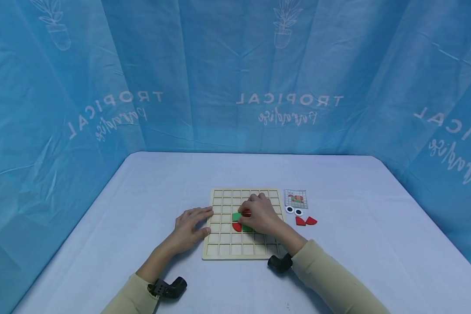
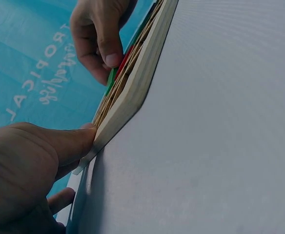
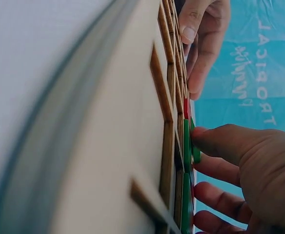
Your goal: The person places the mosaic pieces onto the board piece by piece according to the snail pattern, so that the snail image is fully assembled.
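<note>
A wooden grid board (image 1: 223,257) lies on the table, with red and green pieces near its middle. My right hand (image 1: 260,216) is over the board, pinching a green piece (image 3: 196,153) between thumb and finger, slightly raised from the grid. Below it sit a red rounded piece (image 1: 237,227) and a green square (image 1: 247,228); another red piece (image 1: 246,213) is partly hidden by my right fingers. My left hand (image 1: 190,226) rests at the board's left edge, its fingers extended and its thumb (image 2: 76,141) touching the rim.
Right of the board lies a small printed grid card (image 1: 296,199) with a colored pattern. Below it are two round eye pieces (image 1: 289,209) and two red pieces (image 1: 300,221). A white cloth (image 1: 172,183) covers the table, and blue printed curtains (image 1: 212,65) surround it.
</note>
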Action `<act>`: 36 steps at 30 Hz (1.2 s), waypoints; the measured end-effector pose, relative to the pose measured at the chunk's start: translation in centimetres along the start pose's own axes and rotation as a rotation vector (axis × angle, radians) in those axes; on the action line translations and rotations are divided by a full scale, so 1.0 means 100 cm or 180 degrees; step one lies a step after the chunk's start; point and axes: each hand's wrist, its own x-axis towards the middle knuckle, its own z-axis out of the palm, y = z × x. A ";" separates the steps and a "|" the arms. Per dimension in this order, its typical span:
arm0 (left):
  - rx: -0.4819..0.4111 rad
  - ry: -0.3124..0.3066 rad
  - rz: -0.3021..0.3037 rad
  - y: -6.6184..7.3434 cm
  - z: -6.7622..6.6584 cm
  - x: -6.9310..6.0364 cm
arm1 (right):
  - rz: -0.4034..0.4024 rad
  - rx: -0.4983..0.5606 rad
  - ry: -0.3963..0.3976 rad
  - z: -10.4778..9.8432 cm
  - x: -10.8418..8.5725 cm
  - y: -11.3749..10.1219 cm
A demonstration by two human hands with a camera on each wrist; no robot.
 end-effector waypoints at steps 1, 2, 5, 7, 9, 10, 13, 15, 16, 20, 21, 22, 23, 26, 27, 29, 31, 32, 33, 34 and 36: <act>0.0006 0.0000 0.0003 0.000 0.000 0.000 | -0.0005 -0.0003 0.0003 0.000 0.000 0.000; 0.0013 -0.0002 0.0000 0.000 0.000 0.000 | -0.0003 0.0007 0.0001 0.000 0.000 0.000; 0.0034 -0.0003 -0.0008 -0.001 0.000 0.000 | -0.0003 0.0022 0.0002 0.001 0.000 0.000; 0.0037 0.0003 -0.0002 0.000 0.000 0.000 | -0.0003 0.0018 0.0002 0.000 -0.001 0.000; 0.0020 0.0008 -0.0001 0.000 0.000 0.000 | 0.0013 0.0021 0.0013 0.000 -0.001 0.000; 0.0006 0.0013 -0.0002 0.001 0.000 0.000 | 0.0025 0.0033 0.0026 -0.001 -0.002 0.000; 0.0009 0.0013 -0.0003 0.001 0.000 0.000 | 0.0068 0.0074 0.0089 -0.006 -0.004 0.000; 0.0024 0.0011 -0.0023 0.001 0.000 0.000 | 0.0108 0.0118 0.0141 -0.010 -0.007 0.000; 0.0033 0.0009 -0.0028 0.001 0.000 0.000 | 0.0128 0.0132 0.0153 -0.012 -0.009 0.001; 0.0067 0.0002 -0.0034 0.000 0.001 0.000 | 0.0260 0.0169 0.0183 -0.020 -0.017 0.008; 0.0069 0.0000 -0.0035 0.000 0.001 0.000 | 0.0288 0.0161 0.0193 -0.022 -0.020 0.011; 0.0071 0.0001 -0.0033 0.000 0.001 0.000 | 0.0307 0.0155 0.0213 -0.023 -0.023 0.013; 0.0074 0.0002 -0.0035 0.000 0.001 0.000 | 0.0346 0.0153 0.0232 -0.025 -0.025 0.016; 0.0080 0.0003 -0.0038 0.000 0.001 0.000 | 0.0480 0.0173 0.0277 -0.031 -0.033 0.026; 0.0079 0.0003 -0.0037 0.000 0.001 0.000 | 0.0522 0.0184 0.0288 -0.033 -0.036 0.030; 0.0072 0.0004 -0.0036 -0.001 0.001 0.000 | 0.0636 0.0227 0.0293 -0.036 -0.042 0.037; 0.0085 0.0000 -0.0017 0.000 0.001 0.000 | 0.0717 0.0238 0.0297 -0.040 -0.049 0.045; 0.0082 0.0001 -0.0012 0.000 0.001 -0.001 | 0.0759 0.0227 0.0297 -0.041 -0.052 0.048; 0.0079 0.0003 -0.0007 0.000 0.001 0.000 | 0.0798 0.0205 0.0299 -0.042 -0.055 0.052; 0.0078 0.0007 0.0000 0.000 0.000 0.000 | 0.0842 0.0193 0.0296 -0.044 -0.058 0.056; 0.0082 0.0015 0.0025 -0.001 0.000 0.000 | 0.0911 0.0139 0.0302 -0.046 -0.064 0.064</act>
